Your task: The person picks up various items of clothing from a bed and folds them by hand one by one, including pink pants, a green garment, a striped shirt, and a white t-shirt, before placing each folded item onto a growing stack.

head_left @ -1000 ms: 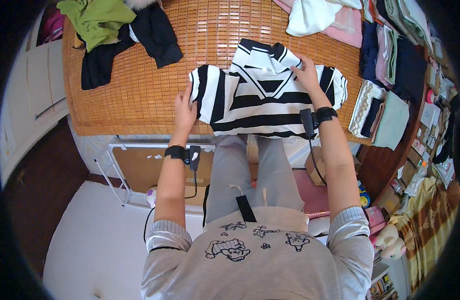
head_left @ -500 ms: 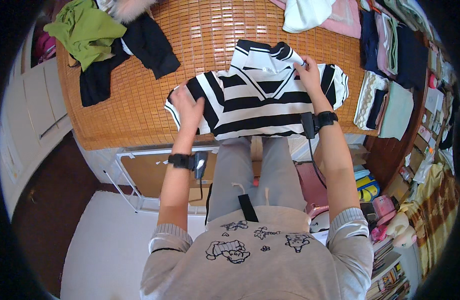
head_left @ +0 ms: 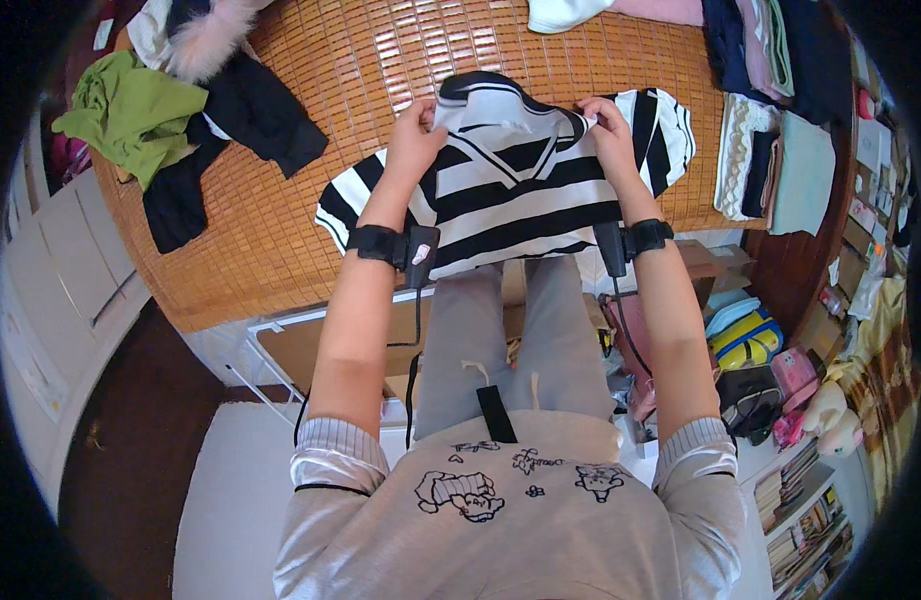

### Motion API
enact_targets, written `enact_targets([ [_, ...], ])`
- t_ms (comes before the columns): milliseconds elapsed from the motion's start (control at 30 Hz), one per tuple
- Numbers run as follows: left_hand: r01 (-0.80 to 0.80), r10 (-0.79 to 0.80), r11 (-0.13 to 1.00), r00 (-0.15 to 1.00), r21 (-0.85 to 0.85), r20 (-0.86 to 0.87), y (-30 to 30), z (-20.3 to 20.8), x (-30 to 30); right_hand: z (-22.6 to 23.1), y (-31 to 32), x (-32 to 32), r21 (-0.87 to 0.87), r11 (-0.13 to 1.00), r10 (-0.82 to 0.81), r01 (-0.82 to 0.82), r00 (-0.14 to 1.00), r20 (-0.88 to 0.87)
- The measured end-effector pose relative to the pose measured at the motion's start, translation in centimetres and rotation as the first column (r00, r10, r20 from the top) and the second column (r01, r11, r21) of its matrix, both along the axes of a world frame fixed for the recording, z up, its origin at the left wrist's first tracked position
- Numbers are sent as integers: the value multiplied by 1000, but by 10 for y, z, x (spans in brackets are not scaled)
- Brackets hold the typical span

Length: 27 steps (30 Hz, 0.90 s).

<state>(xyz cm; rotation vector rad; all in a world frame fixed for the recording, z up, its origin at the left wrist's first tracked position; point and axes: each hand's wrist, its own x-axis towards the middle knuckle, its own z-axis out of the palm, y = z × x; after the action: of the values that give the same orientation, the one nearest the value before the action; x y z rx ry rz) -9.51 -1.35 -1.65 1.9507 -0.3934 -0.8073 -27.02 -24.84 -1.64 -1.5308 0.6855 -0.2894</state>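
A black-and-white striped top (head_left: 510, 205) with short sleeves and a collared V-neck lies spread before me at the near edge of the bamboo mat (head_left: 380, 60). My left hand (head_left: 416, 142) pinches the left side of its collar. With thumb and fingers, my right hand (head_left: 610, 138) grips the right side of the collar. Between the hands the collar is lifted a little, showing the white inside of the neck. The sleeves lie out to both sides, and the lower hem hangs near the mat's front edge, by my legs.
At the left lie a green garment (head_left: 135, 115), black clothing (head_left: 265, 120) and a pink fluffy piece (head_left: 212, 40). On the right are folded clothes, among them a pale green one (head_left: 802, 175) and a white knitted one (head_left: 745, 150). A white garment (head_left: 565, 12) lies at the far edge.
My left hand has moved from the left sleeve to the left side of the collar and closed on it. The collar is now raised between both hands. The view has shifted slightly.
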Motion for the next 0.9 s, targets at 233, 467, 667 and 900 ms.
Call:
enact_targets([
  [233,312,-303,949,943,-42,139,17,43,-3,6,-5,-13,-9,999,31,-31,1000,6],
  [467,627,-702,711,605,319,375,49,59,-35,24,-10,-17,-760,475,177,-443,894,-411],
  [667,394,-463,886,788,246,405,78,64,-41,42,32,-12,-823,425,125,-377,925,-359],
  [900,-270,-82,776,853,570,516,145,36,-57,34,137,3,-665,523,437,-533,838,-327],
])
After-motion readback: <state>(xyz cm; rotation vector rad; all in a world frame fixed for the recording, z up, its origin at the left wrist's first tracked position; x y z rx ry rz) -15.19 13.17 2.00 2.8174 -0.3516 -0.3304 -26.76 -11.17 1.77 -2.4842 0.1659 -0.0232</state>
